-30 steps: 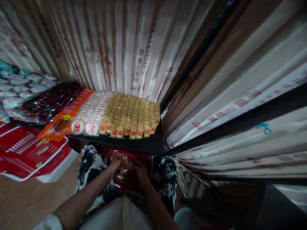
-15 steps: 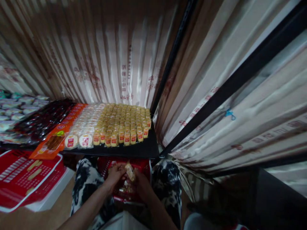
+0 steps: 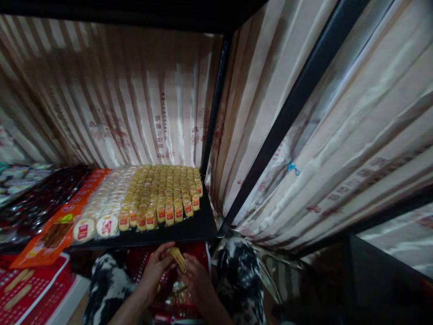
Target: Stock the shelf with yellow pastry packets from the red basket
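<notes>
A small golden wrapped snack (image 3: 178,259) is between my two hands, above an open red bag (image 3: 199,250) at my knees. The fingers of my left hand (image 3: 156,267) are closed on its upper left end. My right hand (image 3: 196,274) grips its lower right end. Below my hands, several shiny wrapped snacks (image 3: 177,293) lie in the bag. On the black shelf (image 3: 199,219) ahead stand tight rows of yellow wrapped snacks (image 3: 162,194) with red labels.
Left along the shelf are white round wrapped crackers (image 3: 107,225), an orange packet (image 3: 50,239) and dark glossy packets (image 3: 40,198). A red printed bag (image 3: 34,289) sits at lower left. Pleated curtains (image 3: 128,90) and black posts (image 3: 280,117) enclose the shelf.
The camera view has tilted up and turned right, so the shelf and hands appear lower and further left. The snack in my hands has turned, and both hands still hold it.
</notes>
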`<action>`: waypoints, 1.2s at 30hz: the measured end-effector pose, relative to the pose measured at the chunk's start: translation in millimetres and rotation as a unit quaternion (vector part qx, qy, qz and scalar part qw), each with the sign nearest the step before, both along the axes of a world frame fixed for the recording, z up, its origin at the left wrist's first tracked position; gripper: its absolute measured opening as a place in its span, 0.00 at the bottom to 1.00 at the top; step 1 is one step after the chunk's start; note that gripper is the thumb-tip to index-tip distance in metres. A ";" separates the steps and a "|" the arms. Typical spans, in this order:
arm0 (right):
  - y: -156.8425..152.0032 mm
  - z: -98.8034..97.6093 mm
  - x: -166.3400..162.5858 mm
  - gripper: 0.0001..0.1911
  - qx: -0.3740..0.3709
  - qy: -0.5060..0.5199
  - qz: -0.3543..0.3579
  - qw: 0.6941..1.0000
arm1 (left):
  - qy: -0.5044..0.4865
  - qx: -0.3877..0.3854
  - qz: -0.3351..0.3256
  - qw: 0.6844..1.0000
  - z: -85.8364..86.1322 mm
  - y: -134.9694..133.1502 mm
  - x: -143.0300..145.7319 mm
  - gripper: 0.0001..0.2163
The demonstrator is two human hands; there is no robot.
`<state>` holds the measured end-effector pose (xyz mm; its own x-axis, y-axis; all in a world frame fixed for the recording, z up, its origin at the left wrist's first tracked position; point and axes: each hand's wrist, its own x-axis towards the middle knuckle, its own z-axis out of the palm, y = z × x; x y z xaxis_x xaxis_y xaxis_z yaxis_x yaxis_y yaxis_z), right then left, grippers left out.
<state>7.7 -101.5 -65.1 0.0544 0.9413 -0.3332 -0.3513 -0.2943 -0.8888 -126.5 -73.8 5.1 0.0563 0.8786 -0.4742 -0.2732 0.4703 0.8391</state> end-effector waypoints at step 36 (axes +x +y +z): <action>81.8 82.3 20.8 0.20 0.279 -0.420 -0.160 0.849 | 0.172 0.275 -0.030 0.945 65.9 123.1 56.8 0.16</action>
<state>28.5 -19.6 17.2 0.3344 0.8322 0.4423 0.4934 0.2452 -0.8345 -69.7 49.4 71.1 0.0384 0.9978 0.0548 0.0744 -0.0575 0.9956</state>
